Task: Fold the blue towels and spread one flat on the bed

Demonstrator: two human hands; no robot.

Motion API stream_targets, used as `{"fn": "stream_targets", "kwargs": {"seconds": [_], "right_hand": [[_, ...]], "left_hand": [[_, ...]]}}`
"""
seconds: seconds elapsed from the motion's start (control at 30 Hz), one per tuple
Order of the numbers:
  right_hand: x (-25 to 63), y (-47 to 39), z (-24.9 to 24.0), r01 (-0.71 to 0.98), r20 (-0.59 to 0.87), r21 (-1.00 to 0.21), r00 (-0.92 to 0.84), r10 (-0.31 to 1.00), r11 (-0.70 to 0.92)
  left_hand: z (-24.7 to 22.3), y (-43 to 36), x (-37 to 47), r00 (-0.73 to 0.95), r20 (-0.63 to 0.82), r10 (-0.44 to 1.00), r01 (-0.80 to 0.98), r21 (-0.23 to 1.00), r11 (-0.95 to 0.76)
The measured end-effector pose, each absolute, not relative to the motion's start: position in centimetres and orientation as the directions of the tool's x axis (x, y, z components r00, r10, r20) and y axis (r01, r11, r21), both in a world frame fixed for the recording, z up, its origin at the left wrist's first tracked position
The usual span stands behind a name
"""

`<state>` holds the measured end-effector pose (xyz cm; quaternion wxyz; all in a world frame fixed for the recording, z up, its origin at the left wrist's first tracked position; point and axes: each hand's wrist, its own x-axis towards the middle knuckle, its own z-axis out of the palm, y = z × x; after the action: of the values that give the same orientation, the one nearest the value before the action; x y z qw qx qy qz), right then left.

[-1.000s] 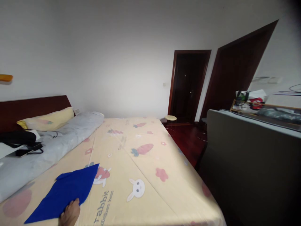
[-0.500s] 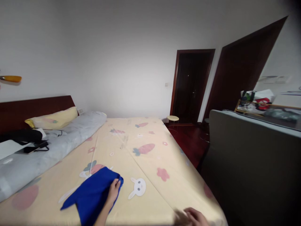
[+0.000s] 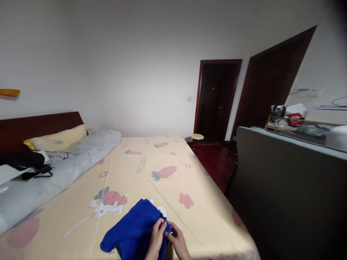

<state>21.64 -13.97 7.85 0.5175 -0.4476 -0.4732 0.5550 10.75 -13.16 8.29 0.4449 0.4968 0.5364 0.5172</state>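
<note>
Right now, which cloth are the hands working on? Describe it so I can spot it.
Start at the big bed with the cream cartoon sheet. At its near edge lies a bunched blue cloth, pinched at its right end by the left hand and right hand. It is the only solid deep-blue thing on the bed.

walls white | bed (image 3: 151, 169) yellow sheet | doorway (image 3: 217, 101) dark | floor (image 3: 217, 162) red wood

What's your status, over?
Left hand and right hand both pinching blue cloth edge. Cloth bunched on bedsheet. Nothing in the way.
</note>
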Motion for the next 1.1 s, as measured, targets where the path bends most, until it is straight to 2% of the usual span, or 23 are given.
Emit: {"fn": "stream_targets", "kwargs": {"seconds": [0.13,0.23,0.37,0.5,0.57,0.67,0.8,0.93,1.03,1.1], "right_hand": [[22.5,-14.6,7.5,-0.007,0.037,-0.999,-0.047,0.998,0.037],[23.2,-14.9,7.5,0.111,0.114,-0.988,0.049,0.992,0.108],[24.2,-14.8,8.6,0.106,0.229,-0.970,0.095,0.969,0.219],[25.7,-14.3,10.2,-0.032,0.138,-0.989,0.186,0.973,0.146],[26.6,-14.0,11.0,-0.049,0.115,-0.990,0.246,0.962,0.131],[28.3,-13.7,12.6,0.011,0.151,-0.988,0.297,0.943,0.155],[30.9,-13.1,14.7,0.202,0.248,-0.958,0.233,0.940,0.203],[33.3,-12.2,17.2,0.509,0.319,-0.823,0.044,0.947,0.253],[34.6,-11.6,19.8,0.734,0.299,-0.624,-0.094,0.949,0.270],[35.1,-11.4,21.7,0.817,0.266,-0.505,-0.159,0.951,0.278]], "left_hand": [[8.4,-14.3,9.9,-0.164,0.110,0.980,0.139,0.986,-0.087],[9.2,-14.8,9.7,-0.084,0.205,0.975,0.227,0.957,-0.182],[10.8,-14.4,10.0,0.129,0.159,0.979,0.148,0.973,-0.178],[12.3,-13.8,10.3,0.103,0.185,0.977,0.215,0.955,-0.204],[12.7,-13.5,10.1,0.183,0.174,0.968,0.211,0.954,-0.211],[12.8,-12.5,9.0,0.277,0.106,0.955,0.315,0.929,-0.195],[12.9,-10.5,5.4,0.185,0.101,0.978,0.470,0.865,-0.178],[14.3,-9.1,0.7,0.157,0.140,0.978,0.519,0.830,-0.202],[16.3,-8.8,-2.3,0.095,0.221,0.971,0.574,0.784,-0.235],[17.7,-8.7,-3.6,0.049,0.291,0.955,0.599,0.757,-0.261]]}}
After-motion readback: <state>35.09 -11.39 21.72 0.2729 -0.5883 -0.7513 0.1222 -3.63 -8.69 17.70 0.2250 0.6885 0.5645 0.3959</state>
